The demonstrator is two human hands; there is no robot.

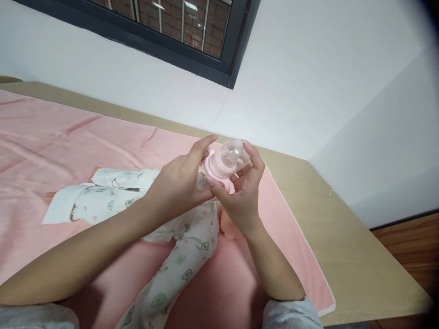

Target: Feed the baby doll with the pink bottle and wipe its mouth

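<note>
A baby bottle [221, 167] with a pink collar and a clear domed cap is held tilted between my two hands. My left hand [181, 178] is closed around the bottle's body, most of which its fingers hide. At the cap end my right hand [245, 192] grips the bottle, fingertips on the clear cap and thumb near the pink collar. Below the hands lies a baby doll in white clothes [192, 237] printed with small green animals. Part of the doll's head [231, 226] shows under my right hand, while my arms and hands cover much of its upper body.
A pink blanket [44, 132] with some creases lies under the doll on a wooden table [308, 205]. Behind the table rise a white wall [284, 82] and a dark-framed window [192, 59]. The table's right edge slopes down toward a brown wooden surface [408, 246].
</note>
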